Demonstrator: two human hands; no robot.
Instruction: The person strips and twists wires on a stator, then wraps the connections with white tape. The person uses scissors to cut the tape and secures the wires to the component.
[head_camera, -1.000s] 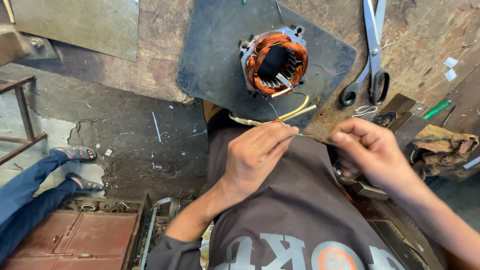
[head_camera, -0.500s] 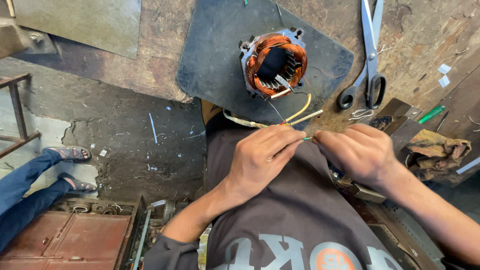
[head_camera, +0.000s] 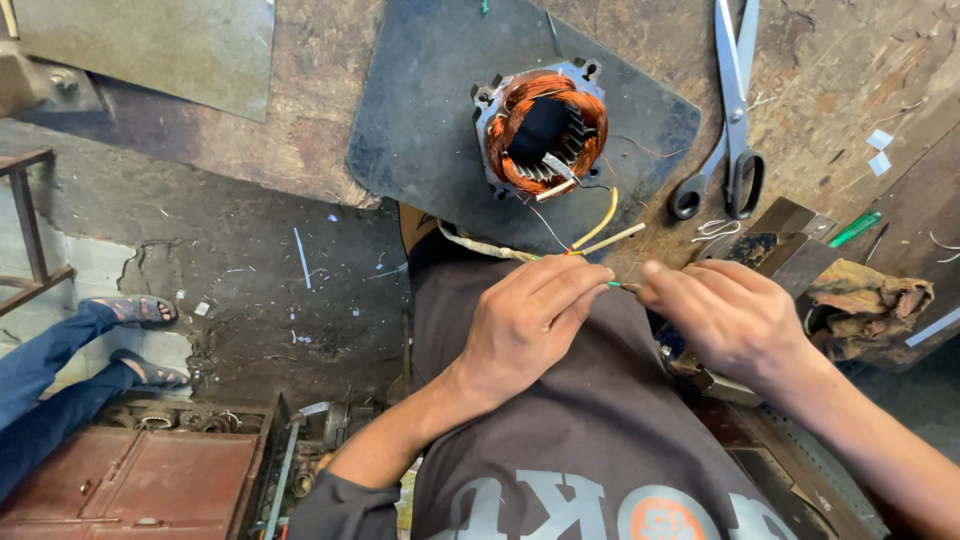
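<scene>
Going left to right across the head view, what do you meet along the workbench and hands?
Sandalled feet of another person → left hand → copper-wound motor stator → right hand pinching a thin wire with the left → scissors → crumpled rag.

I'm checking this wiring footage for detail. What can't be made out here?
Head view only:
- Wire joint: too small, pinched between left hand and right hand.
- Scissors: blade tips cut off by top edge.
- Other person's legs: cut off by left edge.
</scene>
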